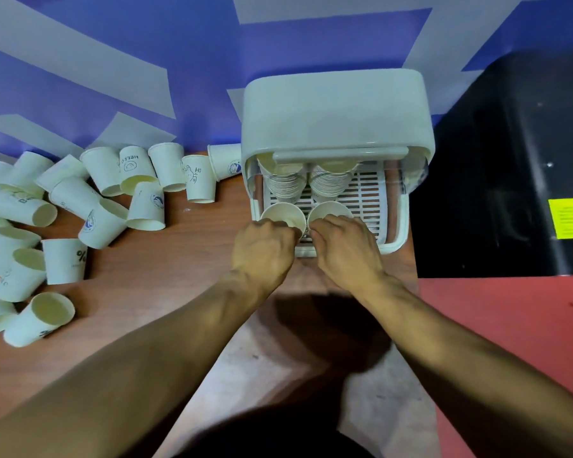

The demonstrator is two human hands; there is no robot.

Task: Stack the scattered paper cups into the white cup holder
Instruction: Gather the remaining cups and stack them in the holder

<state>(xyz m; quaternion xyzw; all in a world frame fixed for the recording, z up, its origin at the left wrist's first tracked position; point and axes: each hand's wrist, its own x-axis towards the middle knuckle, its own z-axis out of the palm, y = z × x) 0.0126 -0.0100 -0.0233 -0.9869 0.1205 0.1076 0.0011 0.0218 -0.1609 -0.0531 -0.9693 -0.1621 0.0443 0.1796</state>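
Note:
The white cup holder (336, 110) stands at the back of the wooden table, its clear front lid raised over a slotted tray. Two stacks of paper cups lie inside it: the left stack (283, 190) and the right stack (329, 185), open ends toward me. My left hand (263, 249) grips the front cup of the left stack (285, 213) at its rim. My right hand (348, 249) grips the front cup of the right stack (329, 211). Several scattered paper cups (80, 206) lie and stand on the table to the left.
A black appliance (510, 166) with a yellow label stands right beside the holder. A blue and grey wall runs behind. One loose cup (224, 160) lies against the holder's left side. The table edge and floor show below my arms.

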